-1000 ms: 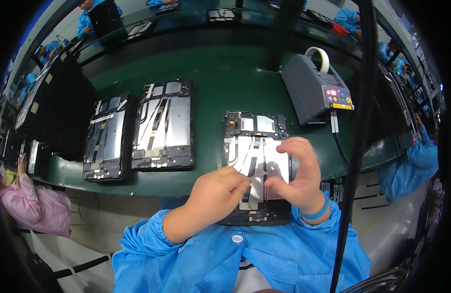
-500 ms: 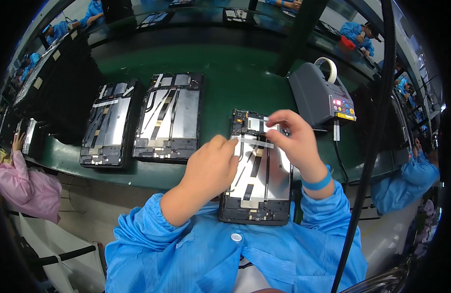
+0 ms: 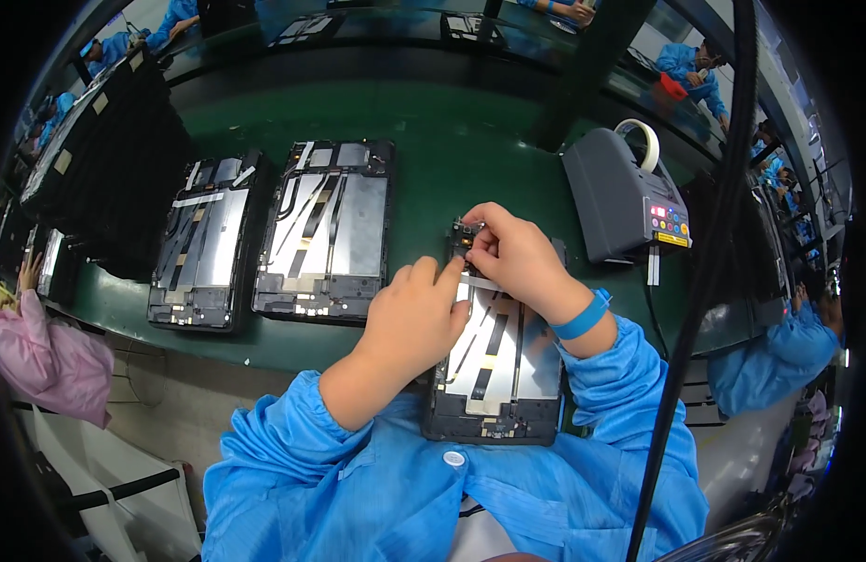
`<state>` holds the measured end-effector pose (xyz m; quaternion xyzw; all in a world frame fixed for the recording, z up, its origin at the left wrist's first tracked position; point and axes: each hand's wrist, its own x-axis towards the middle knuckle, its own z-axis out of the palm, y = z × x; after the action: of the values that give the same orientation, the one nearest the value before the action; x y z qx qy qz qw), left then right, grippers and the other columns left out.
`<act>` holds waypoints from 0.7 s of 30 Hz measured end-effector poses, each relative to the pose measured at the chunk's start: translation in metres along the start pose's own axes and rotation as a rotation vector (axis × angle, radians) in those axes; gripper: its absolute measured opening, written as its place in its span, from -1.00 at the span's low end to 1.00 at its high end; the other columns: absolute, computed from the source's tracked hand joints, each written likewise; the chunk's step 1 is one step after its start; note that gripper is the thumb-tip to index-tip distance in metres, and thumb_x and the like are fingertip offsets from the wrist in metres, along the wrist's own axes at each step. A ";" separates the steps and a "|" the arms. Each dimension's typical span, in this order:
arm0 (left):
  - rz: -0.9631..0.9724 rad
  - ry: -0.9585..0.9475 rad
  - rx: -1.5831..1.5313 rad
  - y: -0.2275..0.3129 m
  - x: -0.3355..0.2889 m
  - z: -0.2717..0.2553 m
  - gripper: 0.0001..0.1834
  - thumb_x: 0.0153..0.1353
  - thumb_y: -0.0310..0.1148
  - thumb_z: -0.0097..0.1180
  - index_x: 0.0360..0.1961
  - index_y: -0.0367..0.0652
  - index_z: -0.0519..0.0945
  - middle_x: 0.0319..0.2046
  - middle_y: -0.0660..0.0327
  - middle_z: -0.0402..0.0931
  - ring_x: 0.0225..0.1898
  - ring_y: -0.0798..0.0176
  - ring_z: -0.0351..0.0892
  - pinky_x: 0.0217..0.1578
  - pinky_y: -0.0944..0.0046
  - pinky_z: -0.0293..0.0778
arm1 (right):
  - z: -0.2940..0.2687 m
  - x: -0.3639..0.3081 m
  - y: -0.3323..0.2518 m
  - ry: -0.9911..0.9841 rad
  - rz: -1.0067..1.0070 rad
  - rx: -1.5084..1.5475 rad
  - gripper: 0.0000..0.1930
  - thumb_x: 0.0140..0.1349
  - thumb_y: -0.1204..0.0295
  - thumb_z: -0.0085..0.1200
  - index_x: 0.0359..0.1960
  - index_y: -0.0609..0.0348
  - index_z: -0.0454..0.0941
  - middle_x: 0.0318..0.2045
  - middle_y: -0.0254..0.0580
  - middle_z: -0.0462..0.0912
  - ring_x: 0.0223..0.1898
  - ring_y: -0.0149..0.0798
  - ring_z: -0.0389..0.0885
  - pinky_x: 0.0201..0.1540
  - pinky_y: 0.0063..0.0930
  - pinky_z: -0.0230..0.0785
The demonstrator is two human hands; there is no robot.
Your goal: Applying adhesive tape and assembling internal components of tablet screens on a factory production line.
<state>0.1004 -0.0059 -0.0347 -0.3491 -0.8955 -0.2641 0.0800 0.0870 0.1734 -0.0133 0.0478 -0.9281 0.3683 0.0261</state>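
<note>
An opened tablet [image 3: 536, 361] lies in front of me, its silver panel, black ribbon cables and dark lower boards showing. A pale strip of tape [image 3: 478, 282] crosses its upper part, partly hidden by my hands. My left hand [image 3: 409, 314] lies over the tablet's left edge, index fingertip down by the tape's left end and thumb apart from it, holding nothing that shows. At the tablet's upper left corner, my right hand [image 3: 515, 253] is closed in a pinch beside a small board. Whatever sits between those fingertips is too small to make out.
Two similar opened tablets, one [image 3: 358, 220] nearer me and one [image 3: 231, 225] farther left, lie on the green table [image 3: 433, 178]. A tall stack of dark panels [image 3: 105, 159] stands beyond. At right is a grey tape dispenser [image 3: 611, 201]. A black cable [image 3: 700, 290] hangs in front.
My right hand has moved left, from the right part of the tape to the tablet's upper left corner. My left hand stays close to the tape's left end, its index finger reaching farther in.
</note>
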 end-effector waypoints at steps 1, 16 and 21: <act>0.019 0.020 -0.009 -0.003 0.000 0.004 -0.51 0.05 -0.26 0.18 0.03 -0.22 0.49 -0.33 0.09 0.40 -0.28 0.06 0.50 -0.37 0.17 0.55 | 0.000 0.001 -0.003 -0.001 0.000 0.004 -0.66 0.03 0.58 0.16 -0.11 0.19 0.44 -0.55 -0.26 0.55 -0.50 -0.32 0.54 -0.41 -0.47 0.39; 0.085 -0.097 0.051 -0.002 0.004 -0.007 -0.53 0.16 -0.26 0.05 0.07 -0.27 0.46 -0.38 0.12 0.47 -0.32 0.11 0.53 -0.43 0.19 0.57 | -0.031 0.025 0.013 -0.290 0.181 0.548 -0.88 0.05 0.55 0.26 -0.37 0.25 0.59 -0.48 -0.34 0.62 -0.44 -0.55 0.54 -0.34 -0.68 0.41; 0.046 -0.135 0.105 0.000 0.005 -0.005 -0.52 0.13 -0.27 0.07 0.08 -0.25 0.46 -0.39 0.11 0.46 -0.35 0.08 0.54 -0.37 0.14 0.53 | -0.023 0.030 0.020 -0.319 0.075 0.359 -0.88 -0.02 0.48 0.28 -0.46 0.25 0.62 -0.54 -0.28 0.62 -0.47 -0.45 0.56 -0.38 -0.60 0.40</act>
<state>0.0965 -0.0062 -0.0291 -0.3821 -0.9031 -0.1908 0.0436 0.0552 0.2019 -0.0076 0.0746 -0.8413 0.5158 -0.1434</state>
